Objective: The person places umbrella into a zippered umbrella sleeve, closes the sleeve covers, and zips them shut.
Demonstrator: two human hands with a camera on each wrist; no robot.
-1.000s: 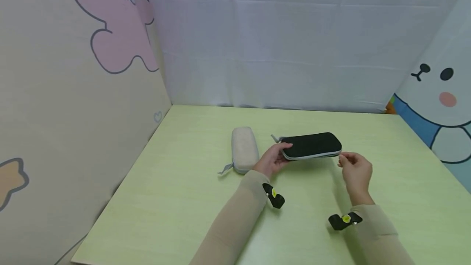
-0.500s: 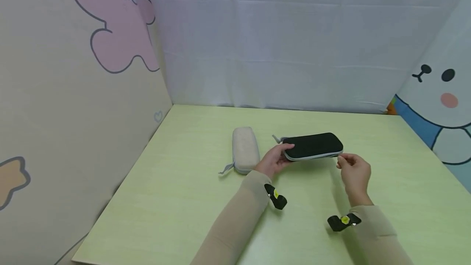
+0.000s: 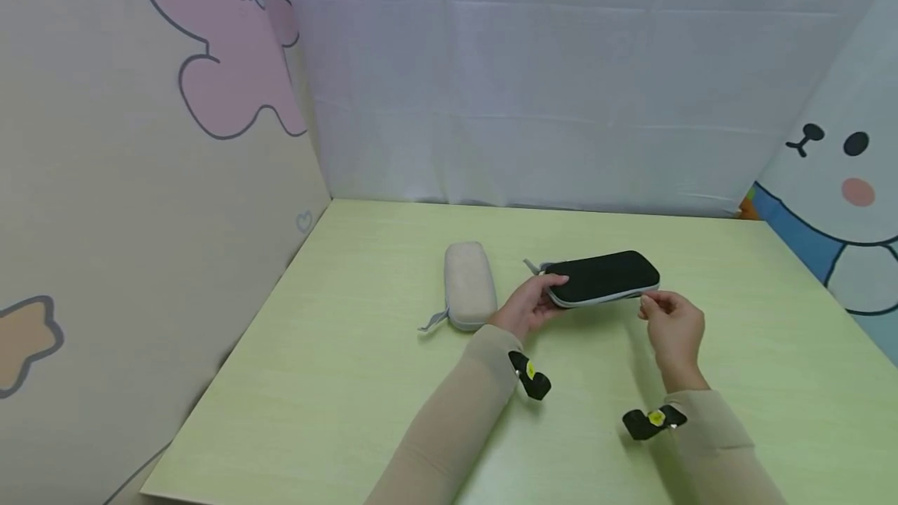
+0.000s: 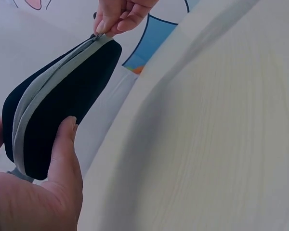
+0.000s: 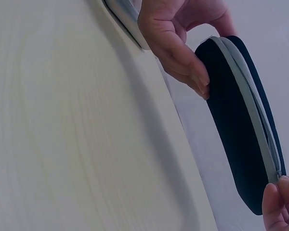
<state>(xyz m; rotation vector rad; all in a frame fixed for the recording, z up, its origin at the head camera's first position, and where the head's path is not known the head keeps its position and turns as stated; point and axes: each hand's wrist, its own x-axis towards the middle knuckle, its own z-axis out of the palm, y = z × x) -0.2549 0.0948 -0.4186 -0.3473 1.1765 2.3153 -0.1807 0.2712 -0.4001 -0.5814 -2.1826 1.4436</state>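
A black zip case [image 3: 603, 277] with a light grey zip is held above the table. My left hand [image 3: 524, 306] grips its left end, thumb on one broad face and fingers on the other. At the right end, my right hand [image 3: 673, 333] pinches the zip slider or its pull [image 4: 98, 36], mostly covered by the fingertips. In both wrist views, the grey zip edges [image 5: 253, 98] stand slightly apart between the two hands. The inside of the case cannot be seen. Left of my left hand, a beige zip case [image 3: 468, 285] lies on the table.
The pale yellow-green table [image 3: 337, 380] meets a white cloth backdrop [image 3: 533, 100] at its far edge. Walls with cartoon prints rise at the left and right. A grey strap [image 3: 433, 323] sticks out from the beige case's near left corner.
The black case has shifted a little to the right with my left hand. My right hand has moved slightly left, so its pinch sits further in along the case's near edge.
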